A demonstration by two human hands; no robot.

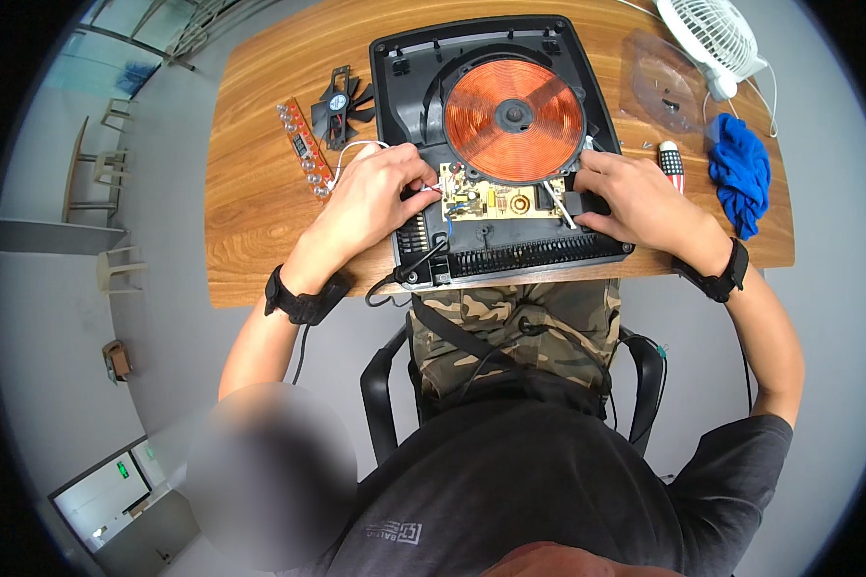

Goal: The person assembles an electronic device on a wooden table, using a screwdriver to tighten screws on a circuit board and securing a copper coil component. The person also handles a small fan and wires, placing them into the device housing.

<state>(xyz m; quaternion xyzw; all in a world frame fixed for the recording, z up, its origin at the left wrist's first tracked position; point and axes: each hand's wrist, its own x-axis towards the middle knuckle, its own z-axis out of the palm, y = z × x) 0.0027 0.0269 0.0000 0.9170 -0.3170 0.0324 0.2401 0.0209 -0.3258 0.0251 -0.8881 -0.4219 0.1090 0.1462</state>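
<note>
Induction cooker base [409,96], top cover off, sits mid-table on wooden tabletop [250,192] w/ near edge at the person's lap, prob. so both hands reach inside easily. Far left: red control strip w/ buttons [304,147] and small black cooling fan [342,101], laid beside the housing, apparently pulled out and parked clear of the work area. Left hand [380,192] curled over housing's left-front corner, fingers pinching white wires at edge of the tan circuit board [486,200]; grip looks closed on the wires, though fingertips partly hidden. Copper coil [515,120] still seated above board, centre of housing. Right hand [635,197] resting on right-front corner, fingers bent down at board's right edge near a thin white lead; can't tell if gripping or just steadying. Further right: clear round disc [664,82], screwdriver w/ striped handle [674,163], blue cloth [741,173], white desk fan [712,34] at far corner, all within reach but off the housing.
</note>
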